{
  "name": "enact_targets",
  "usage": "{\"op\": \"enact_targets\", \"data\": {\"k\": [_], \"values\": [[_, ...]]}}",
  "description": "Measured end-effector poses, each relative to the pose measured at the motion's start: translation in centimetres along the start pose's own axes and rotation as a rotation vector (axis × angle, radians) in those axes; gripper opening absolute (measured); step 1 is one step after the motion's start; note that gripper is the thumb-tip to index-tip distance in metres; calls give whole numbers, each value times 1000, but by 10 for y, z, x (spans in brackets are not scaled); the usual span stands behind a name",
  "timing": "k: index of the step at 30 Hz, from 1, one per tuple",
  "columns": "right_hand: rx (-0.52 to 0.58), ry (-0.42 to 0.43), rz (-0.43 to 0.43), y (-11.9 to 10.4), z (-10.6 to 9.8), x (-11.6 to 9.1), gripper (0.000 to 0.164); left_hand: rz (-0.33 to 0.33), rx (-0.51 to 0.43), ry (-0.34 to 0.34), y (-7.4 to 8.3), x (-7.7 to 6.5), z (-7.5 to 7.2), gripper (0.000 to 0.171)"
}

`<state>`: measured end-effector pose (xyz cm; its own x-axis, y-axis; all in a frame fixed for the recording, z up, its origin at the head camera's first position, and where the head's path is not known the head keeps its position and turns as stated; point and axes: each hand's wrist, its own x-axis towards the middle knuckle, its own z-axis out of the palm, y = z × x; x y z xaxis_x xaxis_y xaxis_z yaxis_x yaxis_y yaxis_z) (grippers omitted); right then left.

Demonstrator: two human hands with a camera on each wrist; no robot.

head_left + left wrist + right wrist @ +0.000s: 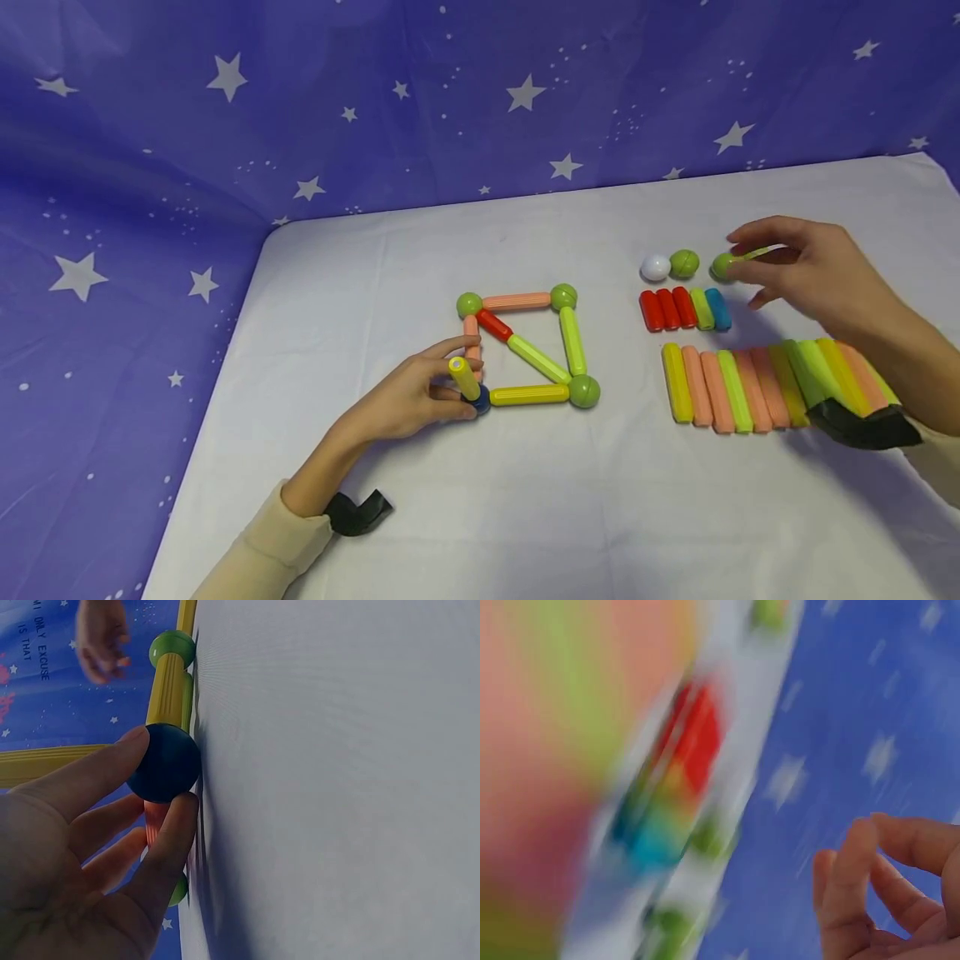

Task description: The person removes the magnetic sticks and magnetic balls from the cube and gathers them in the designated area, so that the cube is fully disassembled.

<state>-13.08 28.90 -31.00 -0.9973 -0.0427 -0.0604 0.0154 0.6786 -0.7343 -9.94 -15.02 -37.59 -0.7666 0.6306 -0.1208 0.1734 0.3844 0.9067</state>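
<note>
My left hand [408, 392] pinches a dark blue ball [166, 766] between thumb and finger. This ball is the near left corner of a flat square of magnetic sticks and balls. A yellow stick [463, 379] stands up from it, leaning slightly, and another yellow stick [528, 395] runs right to a green ball [584, 391]. Red and light green sticks [538, 358] form a diagonal. My right hand [806, 262], fingers loosely bent, hovers over a green ball [722, 267] at the right. Nothing shows between its fingers in the right wrist view [889, 881].
Short red, green and blue sticks [681, 308] lie in a row at the right. Nearer is a row of longer sticks [738, 390], partly under the right arm. A white ball [655, 267] sits beside a green one [684, 263]. A star-patterned blue cloth [450, 108] hangs behind.
</note>
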Motion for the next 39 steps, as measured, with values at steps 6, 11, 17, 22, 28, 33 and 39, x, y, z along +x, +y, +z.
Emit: {"op": "enact_targets", "data": {"k": [6, 11, 17, 22, 28, 33, 39], "values": [[289, -309, -183, -79, 65, -36, 29, -4, -6, 11, -1, -3, 0, 34], [382, -476, -253, -112, 117, -41, 32, 2, -36, 4, -2, -2, 0, 41], [338, -463, -405, -127, 157, -35, 34, 19, -33, -11, -1, 1, -1, 47], [265, -426, -462, -131, 173, -30, 29, 27, -26, -18, -1, 2, -2, 50], [238, -450, -458, -135, 180, -29, 30, 50, 28, -2, -1, 1, -3, 54], [269, -475, -427, -136, 180, -29, 29, 68, 4, -12, 0, 2, -2, 58], [359, -446, -445, -141, 172, -27, 23, 32, -11, -20, 1, 2, -1, 48]]}}
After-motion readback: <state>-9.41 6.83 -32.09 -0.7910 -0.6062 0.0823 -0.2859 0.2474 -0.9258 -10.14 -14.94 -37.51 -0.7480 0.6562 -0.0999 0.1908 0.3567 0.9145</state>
